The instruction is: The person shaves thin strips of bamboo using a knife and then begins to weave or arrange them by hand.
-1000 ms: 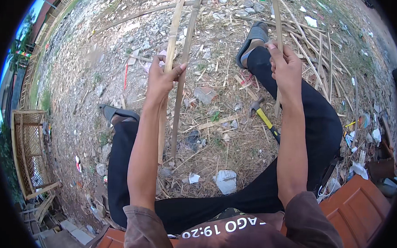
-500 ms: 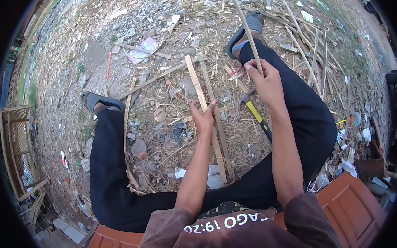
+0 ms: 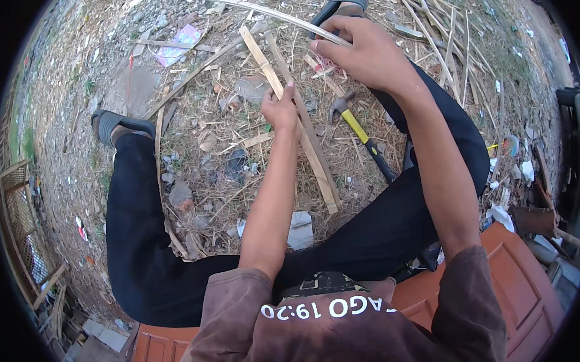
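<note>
My left hand [image 3: 281, 109] is closed around a pale wooden slat [image 3: 261, 60] that slants from far left to near right, its lower end close to the ground. Beside it lies a second, greyer slat [image 3: 279, 55], partly hidden by my hand and the first slat. My right hand [image 3: 369, 53], farther out and to the right, pinches one end of a long thin wooden strip [image 3: 245, 4]. That strip stretches leftward across the far side, slightly bowed. On the ground below my right hand rests a claw hammer [image 3: 357, 127] with a yellow and black handle.
My legs [image 3: 136, 195] spread around the work area, with sandals [image 3: 122, 127] on my feet. Loose wooden strips [image 3: 454, 53] pile up at the far right. Stones [image 3: 181, 195] and scraps litter the dry ground. A brown panelled board [image 3: 510, 284] is under me; a lattice frame [image 3: 21, 210] stands at left.
The thin strip in my right hand has swung from pointing away to lying crosswise toward the left. My right hand has moved farther out; my left keeps its grip on the slat.
</note>
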{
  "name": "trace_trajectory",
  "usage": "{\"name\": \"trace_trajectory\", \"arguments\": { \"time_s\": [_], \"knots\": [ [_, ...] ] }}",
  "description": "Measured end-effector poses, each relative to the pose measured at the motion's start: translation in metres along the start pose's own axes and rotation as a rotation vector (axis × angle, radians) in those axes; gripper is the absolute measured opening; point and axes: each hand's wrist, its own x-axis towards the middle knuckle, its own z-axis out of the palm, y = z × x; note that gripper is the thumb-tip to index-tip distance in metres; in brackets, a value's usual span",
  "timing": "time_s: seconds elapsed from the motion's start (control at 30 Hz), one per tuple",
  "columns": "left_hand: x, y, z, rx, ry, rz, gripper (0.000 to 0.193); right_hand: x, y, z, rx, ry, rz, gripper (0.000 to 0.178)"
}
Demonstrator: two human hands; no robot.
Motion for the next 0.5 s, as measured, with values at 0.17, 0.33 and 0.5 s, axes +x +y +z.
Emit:
{"name": "trace_trajectory", "arguments": {
  "time_s": [0.17,0.33,0.5],
  "knots": [
    [0.013,0.061,0.037,-0.06,0.09,-0.01,0.035,-0.022,-0.059,-0.103,0.062,-0.162,0.092,0.036],
    [-0.017,0.07,0.08,-0.12,0.159,-0.062,0.041,-0.05,-0.063,-0.145,0.147,-0.064,0.07,0.039],
    [-0.04,0.06,0.101,-0.201,0.182,-0.076,0.051,-0.071,-0.058,-0.131,0.067,0.24,0.09,0.051]
  ]
}}
